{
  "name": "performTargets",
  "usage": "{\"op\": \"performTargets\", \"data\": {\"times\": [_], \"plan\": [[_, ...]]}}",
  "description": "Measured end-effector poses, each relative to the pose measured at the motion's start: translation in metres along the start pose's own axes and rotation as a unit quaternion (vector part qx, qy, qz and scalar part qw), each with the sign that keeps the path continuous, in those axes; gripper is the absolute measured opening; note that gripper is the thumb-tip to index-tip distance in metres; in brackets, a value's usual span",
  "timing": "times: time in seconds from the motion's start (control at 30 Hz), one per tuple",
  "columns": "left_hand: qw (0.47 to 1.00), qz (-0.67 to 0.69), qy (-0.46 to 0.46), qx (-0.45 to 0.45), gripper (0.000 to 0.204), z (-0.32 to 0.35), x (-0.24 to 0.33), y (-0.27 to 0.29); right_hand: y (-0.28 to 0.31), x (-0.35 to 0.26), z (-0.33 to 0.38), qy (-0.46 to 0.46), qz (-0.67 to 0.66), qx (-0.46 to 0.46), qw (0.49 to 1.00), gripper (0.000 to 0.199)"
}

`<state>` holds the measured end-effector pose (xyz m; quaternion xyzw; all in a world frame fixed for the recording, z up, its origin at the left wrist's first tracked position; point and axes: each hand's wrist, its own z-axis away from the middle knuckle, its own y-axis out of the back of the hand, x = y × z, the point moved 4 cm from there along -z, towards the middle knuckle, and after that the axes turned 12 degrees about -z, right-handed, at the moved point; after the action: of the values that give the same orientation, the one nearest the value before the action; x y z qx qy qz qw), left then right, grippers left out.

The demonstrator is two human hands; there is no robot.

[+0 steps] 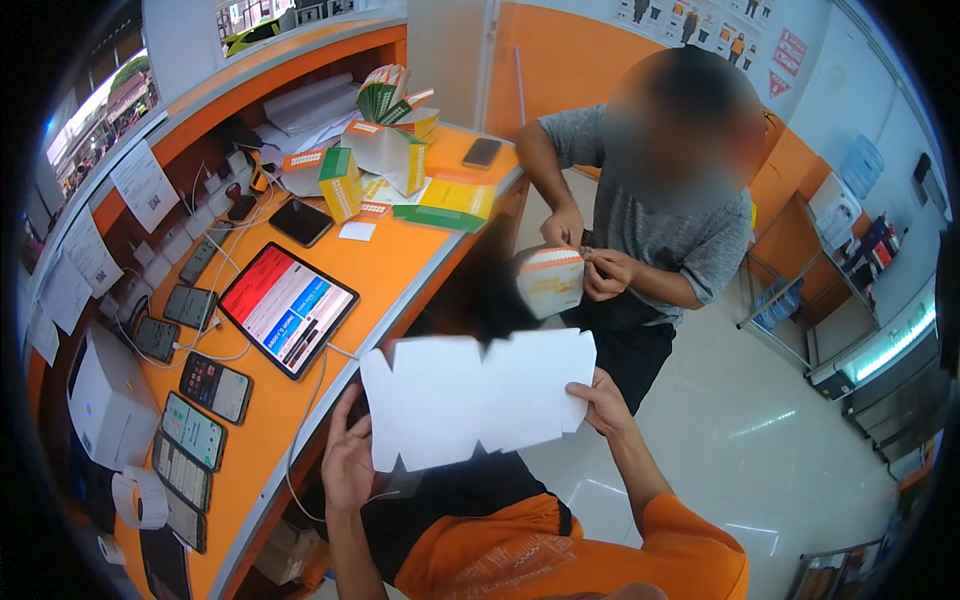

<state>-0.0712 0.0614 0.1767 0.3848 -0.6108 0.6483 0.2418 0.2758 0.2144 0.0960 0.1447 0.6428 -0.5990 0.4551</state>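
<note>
A flat white cut-out card sheet (480, 400) with notches along its long edges spans my lap, its blank face up. My right hand (603, 400) pinches its right end, thumb on top and fingers underneath. At the left end, my left hand (350, 462) holds the edge, with some fingertips hidden behind the card. Across from me, a person in a grey shirt handles a partly folded white, orange and yellow paper box (551, 282) with both hands.
On the orange counter (340, 255) at left lie a tablet (289, 310), several phones (216, 388) with cables and a white box-shaped device (110, 395). Folded green and yellow boxes (340, 183) stand at its far end. A rack with water bottles (835, 215) is at right.
</note>
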Motion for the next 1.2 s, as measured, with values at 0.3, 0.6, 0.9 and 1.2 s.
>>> {"op": "performTargets", "data": {"times": [0.3, 0.6, 0.9, 1.2], "plan": [[0.865, -0.453, -0.145, 0.159, 0.012, -0.030, -0.062, 0.035, -0.002, 0.008, -0.016, 0.127, 0.114, -0.067, 0.983, 0.026], [0.916, -0.376, -0.080, 0.117, 0.020, -0.023, -0.087, 0.043, 0.004, 0.021, -0.009, 0.052, 0.317, 0.020, 0.947, 0.026], [0.845, -0.534, -0.002, 0.039, 0.024, -0.046, -0.064, 0.042, -0.017, 0.018, -0.014, 0.078, 0.369, 0.079, 0.923, 0.032], [0.857, -0.483, 0.037, 0.178, 0.055, -0.039, -0.092, 0.046, -0.044, 0.016, -0.009, 0.100, 0.318, 0.030, 0.942, 0.042]]}}
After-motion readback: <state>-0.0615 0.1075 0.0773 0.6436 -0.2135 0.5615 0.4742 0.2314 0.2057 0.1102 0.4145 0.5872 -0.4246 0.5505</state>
